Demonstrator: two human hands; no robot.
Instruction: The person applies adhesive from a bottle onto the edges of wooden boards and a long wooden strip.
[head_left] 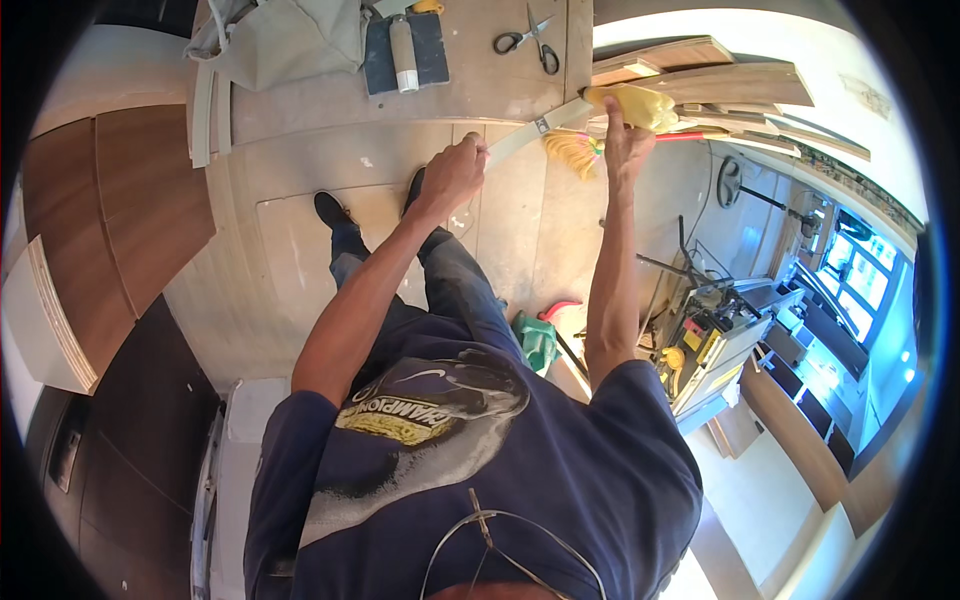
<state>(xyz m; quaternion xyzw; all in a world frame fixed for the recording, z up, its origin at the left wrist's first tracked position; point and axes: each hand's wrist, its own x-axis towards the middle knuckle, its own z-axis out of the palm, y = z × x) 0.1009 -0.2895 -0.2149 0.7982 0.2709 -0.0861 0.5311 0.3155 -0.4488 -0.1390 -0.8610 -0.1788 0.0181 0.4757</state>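
Note:
My left hand (455, 180) is closed in front of me, its fingers on the near end of a pale flat strip (518, 139). The strip runs taut up to the right and carries a small dark mark. Farther right my right hand (627, 150) grips a yellow, crinkled, plastic-looking thing (640, 106), where the strip's other end meets it. Its exact kind is unclear. Beyond the hands is a wooden worktop (470, 85). On it lie black-handled scissors (528, 42) and a pale cylinder (403, 52) on a dark sheet (432, 45).
A canvas bag (290, 45) sits on the worktop's left. Stacked wooden boards (730, 85) are at the far right, near a yellow broom head (573, 153) with a red handle. Brown panels (145, 200) stand left. Machine-like equipment (705, 350) and a green object (535, 340) are at right.

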